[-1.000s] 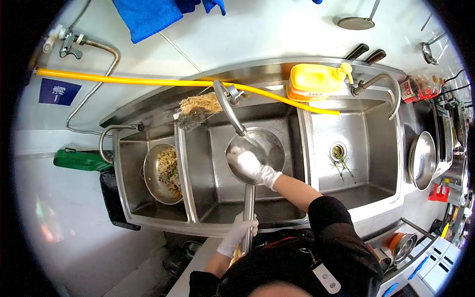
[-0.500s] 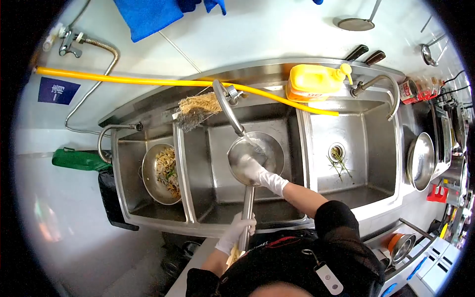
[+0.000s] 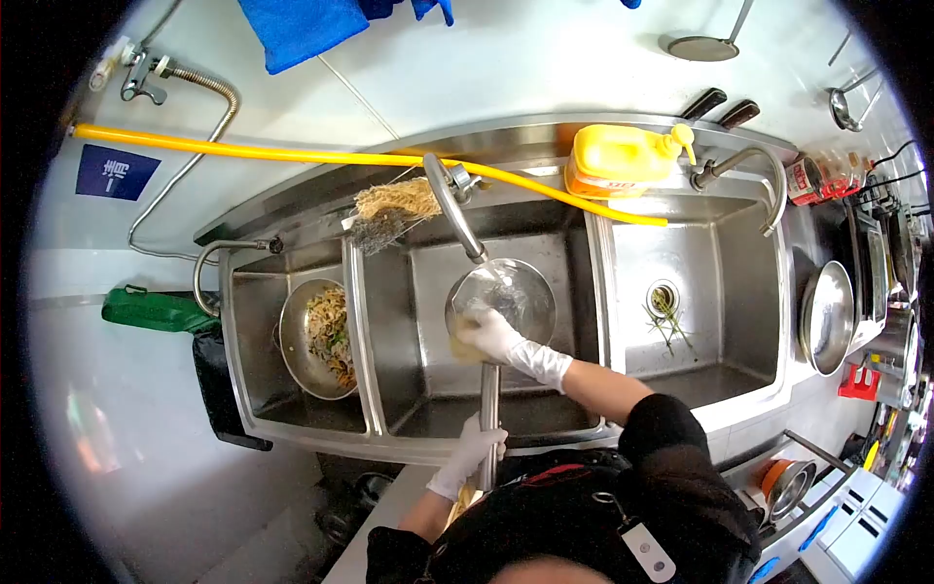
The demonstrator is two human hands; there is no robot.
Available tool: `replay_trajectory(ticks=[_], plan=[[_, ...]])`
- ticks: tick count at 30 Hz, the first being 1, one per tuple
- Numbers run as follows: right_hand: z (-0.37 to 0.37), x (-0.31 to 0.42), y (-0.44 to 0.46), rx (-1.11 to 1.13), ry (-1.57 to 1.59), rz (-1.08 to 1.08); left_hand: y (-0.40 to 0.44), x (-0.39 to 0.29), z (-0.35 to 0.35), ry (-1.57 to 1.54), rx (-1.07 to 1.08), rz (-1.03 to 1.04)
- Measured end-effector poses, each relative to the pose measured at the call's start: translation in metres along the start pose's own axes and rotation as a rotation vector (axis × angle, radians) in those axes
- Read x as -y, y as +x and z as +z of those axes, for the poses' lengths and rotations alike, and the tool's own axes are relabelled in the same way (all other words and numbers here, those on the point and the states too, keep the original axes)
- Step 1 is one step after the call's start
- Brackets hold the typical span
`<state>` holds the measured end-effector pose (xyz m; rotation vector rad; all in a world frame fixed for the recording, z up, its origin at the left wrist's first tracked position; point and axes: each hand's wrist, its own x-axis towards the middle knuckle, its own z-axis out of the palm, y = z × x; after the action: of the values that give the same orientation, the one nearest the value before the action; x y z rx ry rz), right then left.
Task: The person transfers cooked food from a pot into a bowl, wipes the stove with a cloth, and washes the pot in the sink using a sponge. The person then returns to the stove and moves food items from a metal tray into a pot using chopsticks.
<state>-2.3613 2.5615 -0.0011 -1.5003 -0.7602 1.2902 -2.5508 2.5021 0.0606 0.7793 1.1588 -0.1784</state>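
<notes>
A large long-handled ladle (image 3: 530, 300) lies with its round metal bowl under the curved faucet (image 3: 453, 209), over the middle sink basin. Water appears to run into the bowl. My left hand (image 3: 477, 454), in a white glove, is closed around the lower part of the metal handle (image 3: 489, 399). Also white-gloved, my right hand (image 3: 496, 338) presses a yellowish sponge-like pad (image 3: 465, 348) against the bowl's near left rim. Its fingertips are partly hidden by the pad and the glove.
A pan of food scraps (image 3: 289, 347) sits in the left basin. Green stalks (image 3: 669, 326) lie on the right basin's drain. Along the back ledge are a yellow jug (image 3: 615, 159), a yellow hose (image 3: 292, 156) and a bristly brush (image 3: 397, 200). A metal bowl (image 3: 827, 316) stands at right.
My right hand has moved from inside the ladle's bowl to its near left rim, and the yellowish pad now shows. My left hand stays on the handle.
</notes>
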Motion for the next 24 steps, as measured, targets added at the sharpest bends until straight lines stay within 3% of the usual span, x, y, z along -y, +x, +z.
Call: replay_trajectory(ticks=[1, 5, 7, 8, 9, 11, 12, 14, 15, 17, 18, 19, 21, 24], plan=[[-0.005, -0.001, -0.009, 0.001, 0.0, 0.003, -0.004, -0.002, 0.0, 0.005, -0.019, -0.004], [-0.048, -0.02, -0.029, 0.527, -0.585, -0.133, -0.016, -0.011, -0.01, -0.081, -0.057, -0.002], [-0.081, 0.001, -0.03, 0.712, -0.927, -0.162, -0.024, -0.01, -0.02, -0.162, -0.007, -0.042], [-0.093, -0.002, -0.023, 0.758, -1.302, -0.255, -0.029, -0.012, -0.022, -0.114, -0.003, -0.038], [-0.102, -0.006, -0.011, 0.787, -1.679, -0.352, -0.031, -0.012, -0.024, -0.066, 0.001, -0.033], [-0.107, -0.034, 0.03, 0.71, -1.924, -0.586, -0.025, -0.005, -0.029, 0.064, -0.001, -0.049], [-0.104, -0.025, 0.035, 0.712, -1.92, -0.592, -0.026, -0.005, -0.027, 0.033, 0.0, -0.069], [-0.096, -0.006, 0.046, 0.617, -2.099, -0.982, -0.025, -0.009, -0.028, 0.006, -0.001, -0.079], [-0.093, -0.021, 0.049, 0.614, -2.099, -0.983, -0.027, -0.011, -0.03, 0.027, 0.014, -0.078], [-0.078, -0.059, 0.052, 0.44, -2.167, -0.872, -0.029, -0.016, -0.033, 0.046, 0.029, -0.073], [-0.071, -0.067, 0.048, 0.498, -1.975, -0.644, -0.031, -0.02, -0.033, 0.041, 0.002, -0.031], [-0.066, -0.076, 0.038, 0.505, -1.975, -0.642, -0.034, -0.023, -0.032, 0.033, -0.024, 0.006], [-0.052, -0.07, 0.009, 0.517, -1.614, -0.082, -0.035, -0.028, -0.028, -0.026, -0.012, -0.02], [-0.03, -0.062, -0.011, 0.494, -0.991, 0.217, -0.025, -0.022, -0.027, -0.106, 0.104, -0.052]])
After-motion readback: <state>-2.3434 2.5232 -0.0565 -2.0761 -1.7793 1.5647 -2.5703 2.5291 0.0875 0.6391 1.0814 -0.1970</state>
